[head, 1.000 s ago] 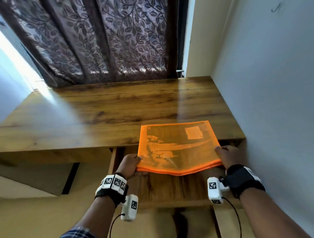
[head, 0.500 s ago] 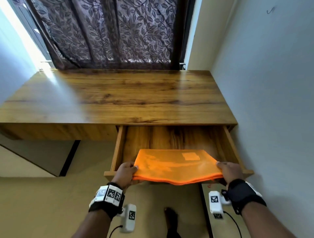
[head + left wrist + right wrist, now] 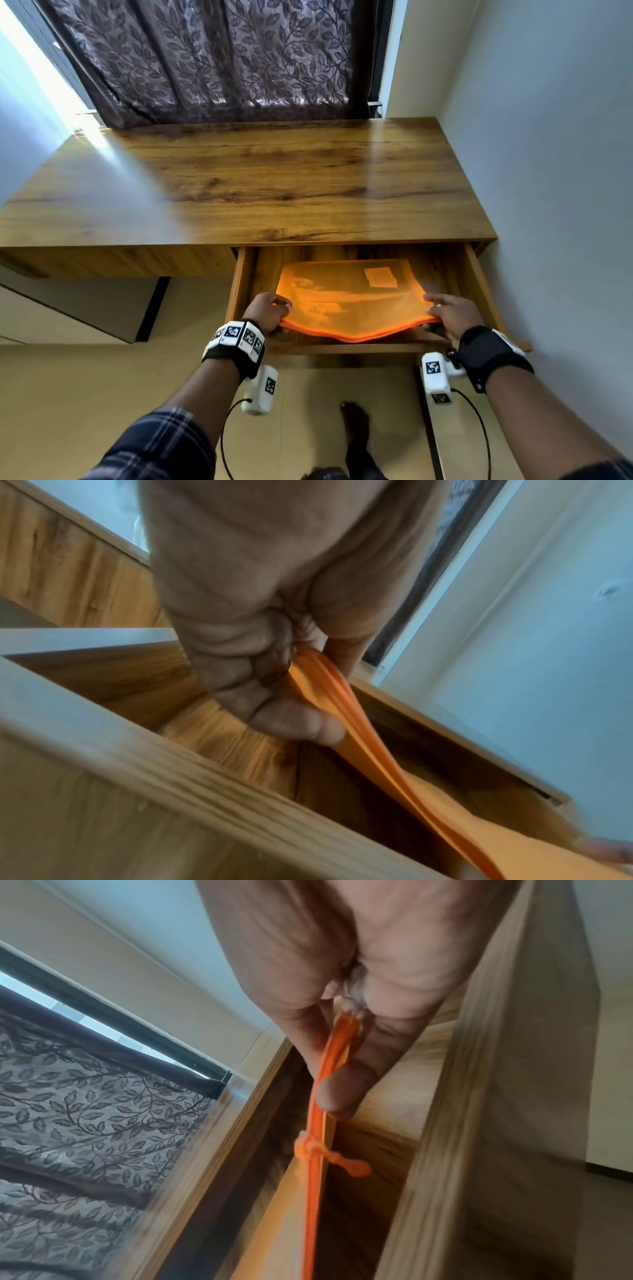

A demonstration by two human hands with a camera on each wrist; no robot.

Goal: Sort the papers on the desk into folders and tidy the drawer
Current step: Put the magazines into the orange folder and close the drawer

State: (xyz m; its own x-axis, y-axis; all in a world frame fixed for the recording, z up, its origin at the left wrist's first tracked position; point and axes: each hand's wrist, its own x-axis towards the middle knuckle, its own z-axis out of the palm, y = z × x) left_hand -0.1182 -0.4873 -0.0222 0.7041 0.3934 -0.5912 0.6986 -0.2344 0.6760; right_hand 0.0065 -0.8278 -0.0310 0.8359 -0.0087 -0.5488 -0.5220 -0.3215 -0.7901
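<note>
A stack of translucent orange folders (image 3: 349,301) hangs inside the open wooden drawer (image 3: 479,281), sagging in the middle. My left hand (image 3: 270,310) pinches the stack's near left corner, and the left wrist view shows thumb and fingers clamped on the orange edges (image 3: 329,696). My right hand (image 3: 448,313) pinches the near right corner; in the right wrist view the folders (image 3: 318,1123) sit edge-on between thumb and fingers, with an orange tie knot (image 3: 325,1153) below. A paler rectangular label (image 3: 380,277) shows on the top folder.
The wooden desk top (image 3: 260,181) lies above the drawer, with a patterned curtain (image 3: 212,58) behind it. A white wall (image 3: 555,171) runs close along the right. A foot (image 3: 356,421) stands on the tan floor below the drawer front (image 3: 342,349).
Both hands carried the orange folders from above the desk edge down and forward into the open drawer. The stack now lies lower and deeper between the drawer's sides.
</note>
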